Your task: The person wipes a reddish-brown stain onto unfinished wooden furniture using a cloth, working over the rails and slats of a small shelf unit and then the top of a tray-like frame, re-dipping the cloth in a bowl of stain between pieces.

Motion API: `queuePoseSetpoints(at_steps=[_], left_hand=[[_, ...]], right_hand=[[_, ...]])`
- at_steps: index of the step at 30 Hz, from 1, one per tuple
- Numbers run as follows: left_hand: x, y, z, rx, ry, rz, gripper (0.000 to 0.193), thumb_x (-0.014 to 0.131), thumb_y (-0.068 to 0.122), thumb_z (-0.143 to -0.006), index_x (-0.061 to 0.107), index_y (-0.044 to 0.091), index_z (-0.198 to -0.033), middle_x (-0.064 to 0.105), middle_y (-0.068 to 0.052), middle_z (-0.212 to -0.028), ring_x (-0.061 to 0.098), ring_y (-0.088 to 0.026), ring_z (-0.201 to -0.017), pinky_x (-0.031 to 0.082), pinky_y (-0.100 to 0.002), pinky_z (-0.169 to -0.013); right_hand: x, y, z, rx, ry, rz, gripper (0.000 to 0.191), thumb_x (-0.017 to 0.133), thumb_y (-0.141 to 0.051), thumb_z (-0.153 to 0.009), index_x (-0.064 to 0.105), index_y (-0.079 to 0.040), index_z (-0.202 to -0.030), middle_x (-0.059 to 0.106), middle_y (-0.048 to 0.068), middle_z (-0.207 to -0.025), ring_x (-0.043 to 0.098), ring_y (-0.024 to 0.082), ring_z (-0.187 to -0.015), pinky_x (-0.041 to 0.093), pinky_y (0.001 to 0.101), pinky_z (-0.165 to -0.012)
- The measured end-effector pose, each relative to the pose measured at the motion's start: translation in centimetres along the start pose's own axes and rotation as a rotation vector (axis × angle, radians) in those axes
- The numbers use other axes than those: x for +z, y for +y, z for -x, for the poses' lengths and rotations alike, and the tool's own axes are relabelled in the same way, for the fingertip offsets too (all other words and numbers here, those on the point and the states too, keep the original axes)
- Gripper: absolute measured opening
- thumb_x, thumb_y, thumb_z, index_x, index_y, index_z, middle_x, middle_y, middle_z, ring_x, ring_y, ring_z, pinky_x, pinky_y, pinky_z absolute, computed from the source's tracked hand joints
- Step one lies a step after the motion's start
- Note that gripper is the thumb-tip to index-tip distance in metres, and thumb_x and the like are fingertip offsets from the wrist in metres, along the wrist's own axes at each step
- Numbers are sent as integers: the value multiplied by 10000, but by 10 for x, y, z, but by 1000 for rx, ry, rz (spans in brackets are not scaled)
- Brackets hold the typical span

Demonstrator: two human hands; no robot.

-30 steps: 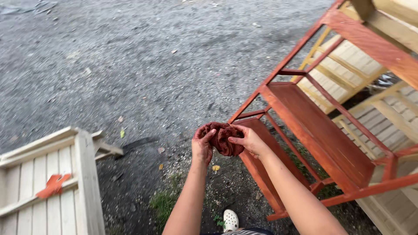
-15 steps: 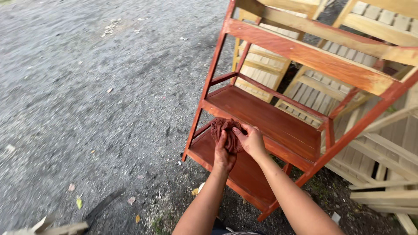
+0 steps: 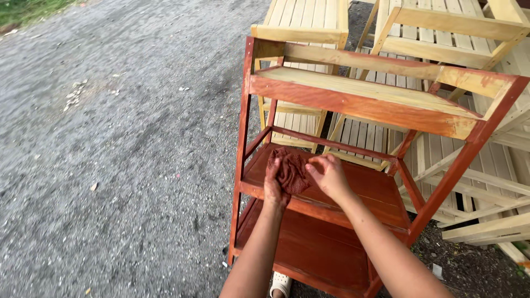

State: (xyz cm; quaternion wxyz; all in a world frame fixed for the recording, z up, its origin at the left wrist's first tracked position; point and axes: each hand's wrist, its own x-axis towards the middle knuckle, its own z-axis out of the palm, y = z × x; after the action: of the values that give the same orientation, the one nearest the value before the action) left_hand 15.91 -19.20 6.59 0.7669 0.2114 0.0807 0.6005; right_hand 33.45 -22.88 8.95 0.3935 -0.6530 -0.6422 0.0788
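- Left hand [image 3: 274,185]: fingers curled around a crumpled reddish-brown rag [image 3: 291,171], gripping it from the left.
- Right hand [image 3: 329,176]: fingers bent, fingertips pinching the rag's right edge.
- Rag sits between both hands, over the middle shelf [image 3: 375,190] of a red-stained wooden rack [image 3: 243,143].
- Top shelf [image 3: 375,91]: mostly pale, stain patchy along its front edge.
- Unstained slatted wooden pieces [image 3: 441,33] stand behind the rack; gravel ground [image 3: 110,154] on the left.

You get soft, even daylight with no hard shadows or glare. The stained shelf [image 3: 326,221] shows sharp, the far gravel [image 3: 110,83] slightly softer, and straight lines bow near the edges.
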Motion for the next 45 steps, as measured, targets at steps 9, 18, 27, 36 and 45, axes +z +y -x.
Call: queuePoseSetpoints(at_steps=[9, 18, 27, 36, 45], left_hand=[[15, 65, -142, 336, 10, -685, 892, 660, -2, -834, 205, 48, -1600, 313, -204, -1637, 347, -329, -1501, 338, -428, -1186], [54, 66, -230, 783, 145, -1566, 851, 789, 163, -819, 381, 141, -1567, 384, -264, -1508, 402, -454, -1415, 340, -548, -1198], [88, -77, -213, 935, 372, -1846, 763, 632, 532, -994, 295, 332, -1649, 405, -324, -1576, 486, -521, -1346, 450, -696, -1077], [187, -244, -127, 885, -309, -2153, 695, 613, 484, -984, 325, 382, -1609, 328, -248, -1639, 527, -561, -1224, 516, -666, -863], [89, -115, -196, 1130, -238, -2039, 890, 826, 221, -746, 458, 403, -1535, 376, -279, -1563, 581, -464, -1149, 584, -522, -818]], right_hand=[[-74, 38, -84, 163, 160, 465, 632, 738, -349, -917, 511, -51, -1426, 335, 184, -1598, 304, 415, -1472, 255, 584, -1233], [-180, 134, -61, 289, 369, 765, 771, 680, -356, -967, 363, -69, -1609, 133, 258, -1719, 90, 480, -1576, 172, 661, -1199], [-191, 173, -49, 186, 334, 419, 597, 569, -107, -975, 422, -149, -1552, 326, 116, -1662, 69, 453, -1604, 270, 495, -1230], [-199, 152, -41, 149, 351, 321, 861, 471, 185, -791, 402, -158, -1578, 340, 110, -1643, 143, 414, -1594, 273, 480, -1257], [-202, 139, -41, 163, 357, 331, 741, 521, 121, -857, 450, -149, -1543, 397, 84, -1609, 186, 432, -1578, 342, 470, -1197]])
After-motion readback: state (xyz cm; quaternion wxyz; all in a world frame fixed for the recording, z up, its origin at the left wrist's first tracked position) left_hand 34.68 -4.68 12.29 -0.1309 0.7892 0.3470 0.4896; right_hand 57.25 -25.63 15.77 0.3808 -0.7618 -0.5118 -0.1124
